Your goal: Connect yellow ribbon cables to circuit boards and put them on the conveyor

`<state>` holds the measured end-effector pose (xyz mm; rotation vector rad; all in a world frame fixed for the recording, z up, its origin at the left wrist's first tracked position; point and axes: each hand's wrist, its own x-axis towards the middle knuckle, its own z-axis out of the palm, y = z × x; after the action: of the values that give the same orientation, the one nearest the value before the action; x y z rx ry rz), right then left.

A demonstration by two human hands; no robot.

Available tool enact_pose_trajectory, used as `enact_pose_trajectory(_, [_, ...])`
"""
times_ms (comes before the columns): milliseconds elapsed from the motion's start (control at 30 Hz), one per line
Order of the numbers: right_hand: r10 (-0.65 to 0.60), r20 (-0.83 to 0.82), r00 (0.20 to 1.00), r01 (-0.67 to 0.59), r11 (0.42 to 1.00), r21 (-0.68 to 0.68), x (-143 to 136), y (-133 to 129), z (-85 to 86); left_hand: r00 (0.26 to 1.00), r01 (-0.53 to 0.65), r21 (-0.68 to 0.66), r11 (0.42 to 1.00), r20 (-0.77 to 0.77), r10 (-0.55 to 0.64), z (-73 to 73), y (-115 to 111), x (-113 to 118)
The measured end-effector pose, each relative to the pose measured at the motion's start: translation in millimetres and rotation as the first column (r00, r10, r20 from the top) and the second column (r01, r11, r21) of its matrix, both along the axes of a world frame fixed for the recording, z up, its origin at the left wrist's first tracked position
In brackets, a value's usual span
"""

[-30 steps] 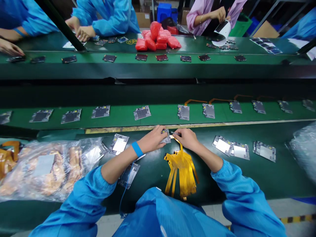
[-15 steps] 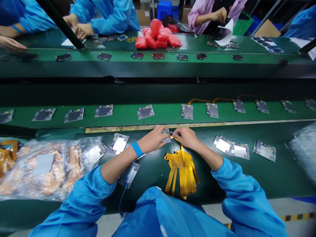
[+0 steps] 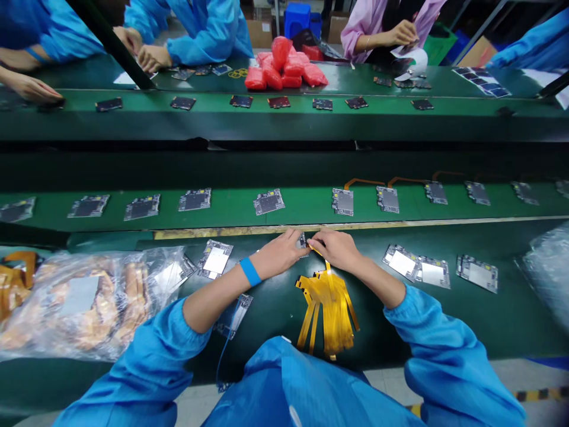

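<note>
My left hand [image 3: 281, 255], with a blue band at the wrist, is closed on a small circuit board [image 3: 302, 242] that it mostly covers. Right beside it, my right hand [image 3: 335, 248] pinches the end of a yellow flex cable [image 3: 328, 267] at the board's right edge. Whether the cable end is joined to the board is hidden by the fingers. Below my hands a fanned bundle of yellow flex cables [image 3: 335, 314] lies on the dark green bench [image 3: 377, 338]. Another circuit board [image 3: 235, 317] lies partly under my left forearm.
Clear plastic bags [image 3: 89, 308] of orange cables lie at left, near a board [image 3: 216, 259]. Several boards [image 3: 433, 271] lie at right. Ahead, a green conveyor belt [image 3: 306, 204] carries boards. Across it, co-workers' hands [image 3: 153, 58] work near red packets [image 3: 284, 65].
The boards on the near belt have shifted right, those on the far belt left. My fingers have drawn closer together over the board. A co-worker's hand at far left has reached onto the far belt.
</note>
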<state>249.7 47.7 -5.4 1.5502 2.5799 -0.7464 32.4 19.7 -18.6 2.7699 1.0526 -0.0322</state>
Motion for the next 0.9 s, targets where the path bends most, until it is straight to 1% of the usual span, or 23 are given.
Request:
enact_pose_trajectory(100, [0.040, -0.043, 0.998, -0.040, 0.999, 0.016, 0.2, 0.8, 0.5, 0.999, -0.021, -0.025, 0.999, 0.034, 0.022, -0.2, -0.4, 0.2])
enact_pose_trajectory(233, [0.083, -0.087, 0.993, -0.085, 0.996, -0.018, -3.5, 5.8, -5.0, 0.996, -0.042, -0.064, 0.997, 0.069, 0.047, -0.1, -0.4, 0.8])
enact_pose_trajectory(333, [0.082, -0.054, 0.995, -0.083, 0.996, -0.022, -4.3, 9.8, -8.1, 0.998, -0.036, -0.051, 0.998, 0.045, 0.038, 1.1, -0.5, 2.1])
enact_pose_trajectory(433, [0.089, -0.007, 0.996, -0.089, 0.996, -0.021, -3.5, 12.2, -7.2, 0.999, -0.036, -0.035, 0.999, 0.007, 0.036, 2.8, -1.3, 2.1])
enact_pose_trajectory(533, [0.087, -0.016, 0.996, -0.088, 0.996, -0.035, -1.4, 12.3, -4.9, 1.000, -0.028, -0.022, 0.999, 0.003, 0.028, 6.1, -3.2, -1.5])
enact_pose_trajectory(600, [0.040, -0.063, 0.997, -0.043, 0.998, -0.042, 2.8, 11.2, -4.4, 0.999, -0.038, -0.001, 0.999, 0.003, 0.038, 9.4, -4.8, -5.6])
enact_pose_trajectory(700, [-0.107, -0.188, 0.976, 0.105, 0.994, -0.024, 15.9, 7.5, -6.1, 0.994, -0.100, 0.005, 0.995, -0.035, 0.100, 14.3, -5.9, -10.4])
enact_pose_trajectory(800, [-0.212, -0.343, 0.915, 0.226, 0.974, 0.002, 33.1, 0.8, -6.9, 0.986, -0.128, -0.023, 0.991, -0.112, 0.125, 17.3, -2.5, -8.3])
enact_pose_trajectory(900, [-0.254, -0.449, 0.856, 0.287, 0.958, 0.004, 46.3, -8.9, -2.8, 0.982, -0.127, -0.031, 0.991, -0.142, 0.121, 22.5, 9.1, 3.1])
